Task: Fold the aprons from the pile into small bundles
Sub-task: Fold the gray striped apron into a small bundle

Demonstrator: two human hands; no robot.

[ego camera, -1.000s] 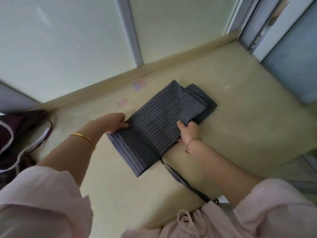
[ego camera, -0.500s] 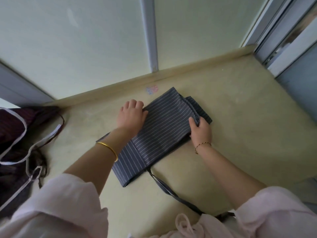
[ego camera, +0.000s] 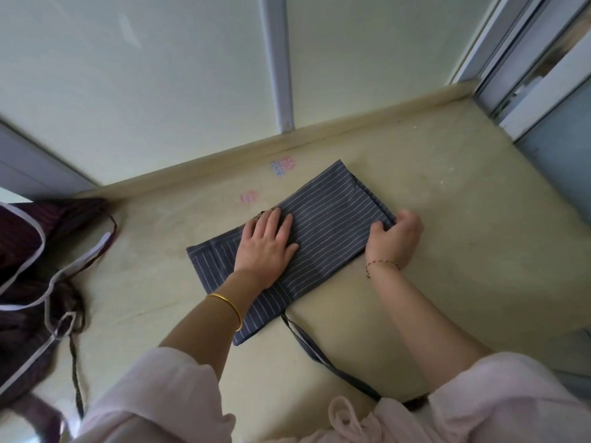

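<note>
The left hand (ego camera: 267, 244) has slid onto the middle of the folded striped apron (ego camera: 332, 225), pressing flat (fingers straight), while the right hand (ego camera: 395, 239) still grips its right end, on the table (ego camera: 463, 219).

apron (ego camera: 323, 225): flat on the table (ego camera: 463, 225), near its back edge
left hand (ego camera: 265, 247): flat on the apron's middle
right hand (ego camera: 395, 238): grips the apron's right end
strap (ego camera: 319, 350): trails from the apron toward the person
pile (ego camera: 28, 251): far left on the table
</note>
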